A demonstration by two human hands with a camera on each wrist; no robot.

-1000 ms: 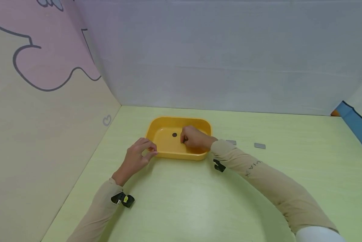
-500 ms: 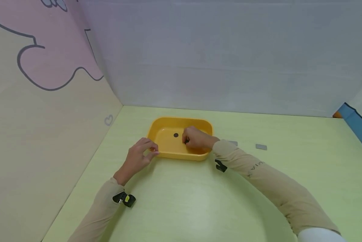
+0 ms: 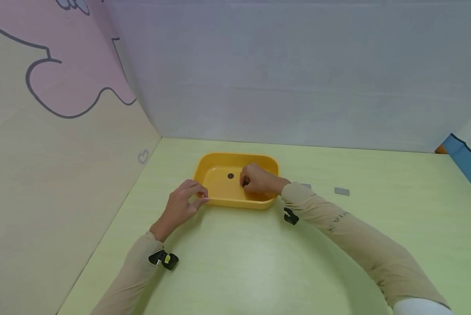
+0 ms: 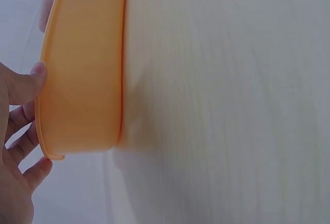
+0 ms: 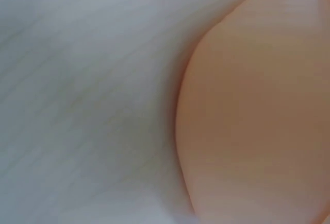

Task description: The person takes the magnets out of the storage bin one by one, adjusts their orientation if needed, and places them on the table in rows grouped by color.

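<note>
Yellow tray (image 3: pixel 219 199) sits on the green desk (image 3: pixel 259 262), left hand (image 3: pixel 182 205) pinching its near-left rim. Right hand (image 3: pixel 259 180), fingers curled inside, pinches a small dark piece (image 3: pixel 245 184) beside a dark disc (image 3: pixel 230 176); next likely letting go. Two grey tiles (image 3: pixel 342 191) wait right.

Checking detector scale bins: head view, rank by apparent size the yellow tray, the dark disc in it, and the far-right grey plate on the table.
1. yellow tray, by far the largest.
2. grey plate.
3. dark disc, slightly smaller than the plate; both are tiny, so that order is unsure.
</note>
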